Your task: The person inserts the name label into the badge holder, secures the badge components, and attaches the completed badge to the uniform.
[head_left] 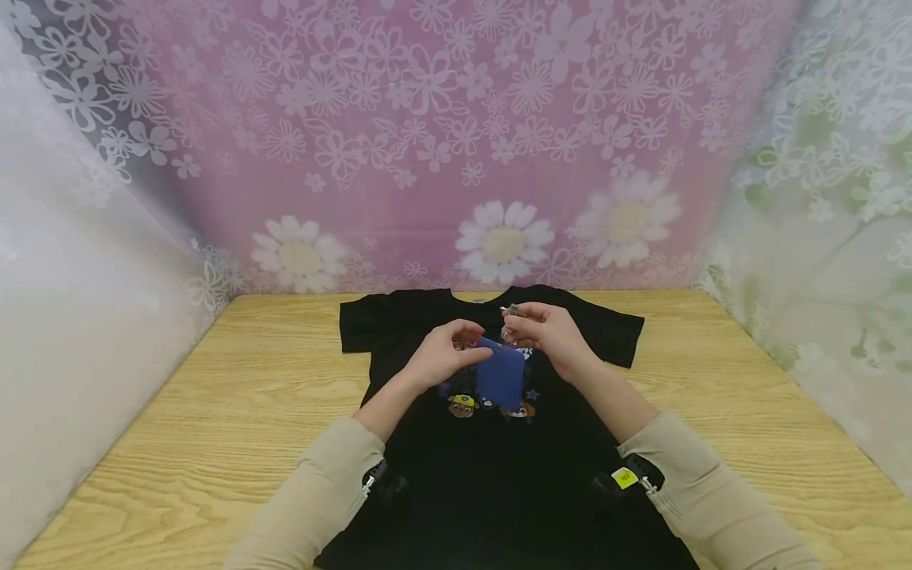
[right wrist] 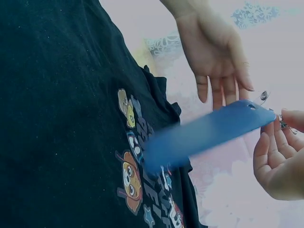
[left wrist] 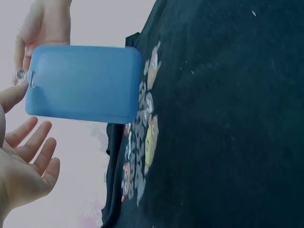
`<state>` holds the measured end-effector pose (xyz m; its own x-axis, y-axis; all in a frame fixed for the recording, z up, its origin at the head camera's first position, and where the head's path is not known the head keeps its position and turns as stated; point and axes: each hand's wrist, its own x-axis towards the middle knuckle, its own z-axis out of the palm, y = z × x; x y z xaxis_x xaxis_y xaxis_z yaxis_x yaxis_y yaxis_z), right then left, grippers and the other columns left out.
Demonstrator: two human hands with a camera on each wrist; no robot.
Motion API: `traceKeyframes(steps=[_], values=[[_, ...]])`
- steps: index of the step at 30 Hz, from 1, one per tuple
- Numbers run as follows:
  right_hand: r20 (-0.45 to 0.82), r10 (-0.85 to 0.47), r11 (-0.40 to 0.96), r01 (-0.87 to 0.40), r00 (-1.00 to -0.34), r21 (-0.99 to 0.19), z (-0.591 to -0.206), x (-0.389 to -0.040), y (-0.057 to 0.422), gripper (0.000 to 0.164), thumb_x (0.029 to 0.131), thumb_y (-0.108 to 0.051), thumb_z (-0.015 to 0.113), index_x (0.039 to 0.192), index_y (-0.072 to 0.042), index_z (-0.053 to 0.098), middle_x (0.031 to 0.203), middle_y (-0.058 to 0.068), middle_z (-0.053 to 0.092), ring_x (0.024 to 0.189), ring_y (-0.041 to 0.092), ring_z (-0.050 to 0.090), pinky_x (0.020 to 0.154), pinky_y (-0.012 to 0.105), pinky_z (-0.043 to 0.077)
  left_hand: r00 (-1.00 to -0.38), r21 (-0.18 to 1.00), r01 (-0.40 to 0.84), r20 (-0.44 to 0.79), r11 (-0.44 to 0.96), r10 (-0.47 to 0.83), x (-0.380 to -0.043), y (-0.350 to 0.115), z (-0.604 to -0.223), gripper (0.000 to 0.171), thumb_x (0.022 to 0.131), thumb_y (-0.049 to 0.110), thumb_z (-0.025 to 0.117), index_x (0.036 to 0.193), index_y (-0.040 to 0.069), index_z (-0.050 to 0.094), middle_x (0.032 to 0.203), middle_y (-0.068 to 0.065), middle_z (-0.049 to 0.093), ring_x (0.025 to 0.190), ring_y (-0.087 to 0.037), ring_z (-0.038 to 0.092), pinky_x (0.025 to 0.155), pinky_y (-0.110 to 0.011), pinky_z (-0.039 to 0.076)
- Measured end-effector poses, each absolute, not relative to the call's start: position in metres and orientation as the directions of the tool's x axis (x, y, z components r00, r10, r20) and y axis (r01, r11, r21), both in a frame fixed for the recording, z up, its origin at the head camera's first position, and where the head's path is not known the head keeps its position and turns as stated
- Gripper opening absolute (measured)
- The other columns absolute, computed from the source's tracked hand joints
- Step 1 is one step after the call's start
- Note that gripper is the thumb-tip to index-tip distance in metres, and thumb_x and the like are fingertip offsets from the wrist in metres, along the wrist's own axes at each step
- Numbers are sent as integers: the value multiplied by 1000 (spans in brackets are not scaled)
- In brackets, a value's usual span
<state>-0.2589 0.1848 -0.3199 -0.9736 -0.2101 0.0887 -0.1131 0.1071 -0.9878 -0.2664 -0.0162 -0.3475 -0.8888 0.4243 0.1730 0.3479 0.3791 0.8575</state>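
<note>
A blue card holder (head_left: 502, 378) with a slot at its top end hangs over a black T-shirt (head_left: 456, 491). My right hand (head_left: 552, 336) pinches a small metal clip (head_left: 512, 310) above the holder, between thumb and fingers. Beside the holder's top edge is my left hand (head_left: 443, 354), its thumb tip close to the slot. In the left wrist view the fingers of the left hand (left wrist: 28, 161) are spread apart from the holder (left wrist: 85, 83). A metal snap (right wrist: 264, 96) shows by the slot in the right wrist view, where the holder (right wrist: 204, 135) is blurred.
The T-shirt lies flat on a wood-grain table (head_left: 285, 396), neck at the far side, with a printed cartoon design (right wrist: 130, 180) on its chest. A pink flowered curtain (head_left: 427, 158) stands behind the table, with pale curtains at both sides.
</note>
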Motion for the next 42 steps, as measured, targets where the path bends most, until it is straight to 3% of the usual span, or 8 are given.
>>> traceKeyframes(steps=[7,10,15,19,23,29,37,42], values=[[142,-217,192,-185,-966,-964,-320,-258,181,36,91,-17,59,117,8,56,83,2,68,75,13,64,81,47,49,-872,852,382,205,357,444,-263,-9,-345,29,86,28,66,107,7,67,97,-3,65,81,-18,56,68,-28,47],[153,-209,214,-198,-966,-956,-319,-257,180,35,91,-17,60,117,6,57,86,5,68,76,14,65,79,45,50,-871,859,387,221,336,438,-261,-7,-345,25,87,26,66,102,7,70,92,-3,67,73,-14,54,64,-25,45],[156,-193,239,-200,-969,-950,-318,-255,179,37,91,-18,60,119,6,57,85,4,68,75,13,63,71,32,51,-868,886,378,239,268,435,-260,-4,-345,27,87,22,65,106,3,69,102,-7,67,85,-15,59,71,-26,48],[166,-185,238,-208,-968,-949,-317,-254,178,37,91,-18,60,119,6,57,85,7,67,73,12,62,68,28,50,-869,898,370,242,240,431,-260,-1,-345,27,88,21,64,106,2,69,106,-9,66,95,-19,60,78,-30,48],[178,-174,235,-217,-968,-948,-318,-255,177,37,90,-19,61,117,6,59,87,7,67,73,13,62,66,28,49,-880,899,365,248,242,404,-259,2,-345,24,88,21,65,101,2,71,99,-7,68,90,-17,60,74,-27,48],[170,-164,222,-205,-972,-953,-317,-255,178,32,90,-19,61,110,7,63,76,-2,63,76,23,61,62,26,47,-891,908,351,249,229,381,-255,5,-343,21,89,18,63,97,1,71,95,-7,68,82,-13,57,70,-26,46],[171,-154,214,-202,-973,-956,-317,-256,177,31,91,-19,60,108,7,63,74,-2,62,66,11,56,64,30,47,-896,919,333,238,210,376,-255,7,-345,24,90,19,61,103,0,69,100,-8,67,88,-15,59,75,-28,47],[168,-147,223,-198,-975,-954,-316,-255,176,33,90,-20,61,110,6,64,77,-1,64,70,13,59,65,28,49,-900,917,345,261,203,349,-255,9,-345,23,91,19,60,97,0,70,92,-7,67,78,-13,53,69,-26,44]])
